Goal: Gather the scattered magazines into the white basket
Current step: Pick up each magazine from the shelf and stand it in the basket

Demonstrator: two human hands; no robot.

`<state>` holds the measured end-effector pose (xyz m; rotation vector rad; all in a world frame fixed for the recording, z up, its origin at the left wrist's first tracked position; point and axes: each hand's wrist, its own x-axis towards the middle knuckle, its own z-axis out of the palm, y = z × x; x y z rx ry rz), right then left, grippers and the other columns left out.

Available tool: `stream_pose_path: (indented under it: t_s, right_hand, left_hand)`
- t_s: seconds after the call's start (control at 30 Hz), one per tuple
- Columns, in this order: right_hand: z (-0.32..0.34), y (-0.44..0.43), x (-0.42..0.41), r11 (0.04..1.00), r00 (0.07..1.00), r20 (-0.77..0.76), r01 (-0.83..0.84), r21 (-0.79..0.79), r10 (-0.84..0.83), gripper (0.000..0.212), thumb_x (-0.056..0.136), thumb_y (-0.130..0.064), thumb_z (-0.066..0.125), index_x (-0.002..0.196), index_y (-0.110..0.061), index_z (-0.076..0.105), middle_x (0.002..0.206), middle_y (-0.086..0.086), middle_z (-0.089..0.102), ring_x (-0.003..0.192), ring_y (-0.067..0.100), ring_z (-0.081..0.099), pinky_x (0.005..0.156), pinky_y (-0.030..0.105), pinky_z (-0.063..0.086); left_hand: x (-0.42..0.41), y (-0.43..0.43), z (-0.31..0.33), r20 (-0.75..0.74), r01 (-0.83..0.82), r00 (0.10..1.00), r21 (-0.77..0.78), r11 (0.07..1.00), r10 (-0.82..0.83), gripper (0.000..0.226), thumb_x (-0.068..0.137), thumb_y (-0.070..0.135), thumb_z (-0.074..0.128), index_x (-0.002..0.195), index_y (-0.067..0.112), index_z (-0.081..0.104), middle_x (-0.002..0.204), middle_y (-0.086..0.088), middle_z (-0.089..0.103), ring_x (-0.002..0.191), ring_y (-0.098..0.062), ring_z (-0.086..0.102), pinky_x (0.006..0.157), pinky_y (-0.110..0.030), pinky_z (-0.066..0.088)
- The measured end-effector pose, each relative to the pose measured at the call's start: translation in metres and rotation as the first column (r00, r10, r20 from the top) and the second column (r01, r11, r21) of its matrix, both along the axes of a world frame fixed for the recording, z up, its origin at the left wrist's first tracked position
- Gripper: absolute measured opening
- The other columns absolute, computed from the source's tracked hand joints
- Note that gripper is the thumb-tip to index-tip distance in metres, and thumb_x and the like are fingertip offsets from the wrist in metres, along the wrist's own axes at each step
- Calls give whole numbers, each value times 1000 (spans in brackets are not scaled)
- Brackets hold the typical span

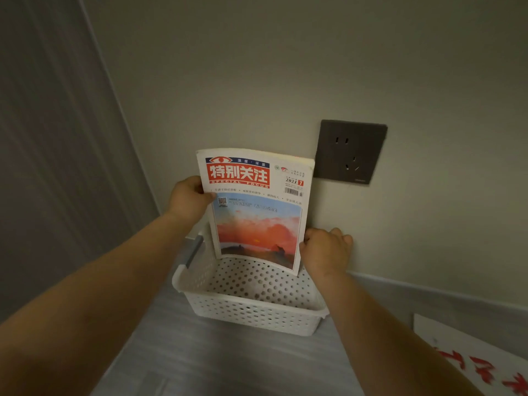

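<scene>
White paper edges were pinched in both our hands. Our left hand point(188, 201) gripped the left edge of the magazine point(257, 207) high up, with the thumb laid across the cover and the fingers curled behind it. Our right hand point(325, 250) held the right edge lower down, its fingers curled round the back, though we could not see the fingertips. Between them the magazine stood upright and slightly bowed, its cover facing us with a red title block above a picture of an orange sky.

Its lower edge dipped into the open top of the white basket point(251, 315), towards the far wall of it. We could not tell whether the paper touched the bottom. The basket's walls and bottom were perforated, a grey handle point(194, 251) ran along its left rim, and it sat on the grey floor point(217, 364) close against the pale wall point(257, 67).

Behind the magazine's upper right corner, a dark socket plate point(350, 151) was fixed to that wall. A grey skirting strip point(428, 298) ran along the wall's foot. At the lower right, a white sheet with red characters point(471, 364) lay on the floor, well apart from the basket. A grey panel point(57, 138) filled the left side.
</scene>
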<state>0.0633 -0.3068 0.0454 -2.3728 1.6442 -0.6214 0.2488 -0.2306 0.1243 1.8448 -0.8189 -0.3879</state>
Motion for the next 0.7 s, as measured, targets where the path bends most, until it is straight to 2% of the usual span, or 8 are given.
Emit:
stream_pose_path:
  t_s: [0.2,0.33,0.47,0.53,0.6,0.7]
  right_hand:
    - [0,-7,-3,998,997,58,52,-19,-50,22,88,-23,47,96,-20,68,95,7,70,99,25,49,73,30,15]
    - [-1,-9,-5,998,998,-3,58,-26,-58,22,88,-24,47,95,-18,67,95,8,69,100,26,49,74,30,18]
    - [0,-9,-7,998,998,18,55,4,-55,25,88,-27,46,99,-16,65,99,9,69,103,28,49,76,31,21]
    - [2,-7,-11,998,996,72,59,30,-61,25,88,-28,47,104,-16,62,104,9,68,104,29,50,78,31,24]
    - [8,-6,-16,995,984,166,48,85,-61,28,87,-25,49,111,-14,59,109,10,67,108,30,52,89,33,33]
    - [18,3,-25,989,961,271,22,143,-60,31,86,-19,52,116,-9,56,115,13,65,109,31,54,95,37,41]
  left_hand:
    - [4,-8,-4,16,-11,1000,26,1000,10,28,84,7,55,112,4,55,123,-17,59,112,-35,55,95,-47,45]
    - [6,-15,-7,53,8,999,35,999,-10,26,85,8,55,111,4,56,121,-16,60,110,-34,56,93,-44,46]
    - [11,-21,-7,-67,-72,995,-12,997,71,28,84,4,54,112,5,56,121,-15,60,109,-32,56,96,-43,45]
    - [14,-20,-8,-92,-92,992,-4,996,92,29,84,3,54,113,5,56,121,-15,60,109,-32,56,97,-42,45]
    - [16,-15,-7,-106,-94,990,0,996,93,31,84,2,53,115,4,54,122,-16,59,112,-32,54,98,-41,43]
    - [12,4,-3,-77,-83,994,-2,997,83,31,86,5,52,117,5,53,124,-16,57,113,-31,53,98,-39,43]
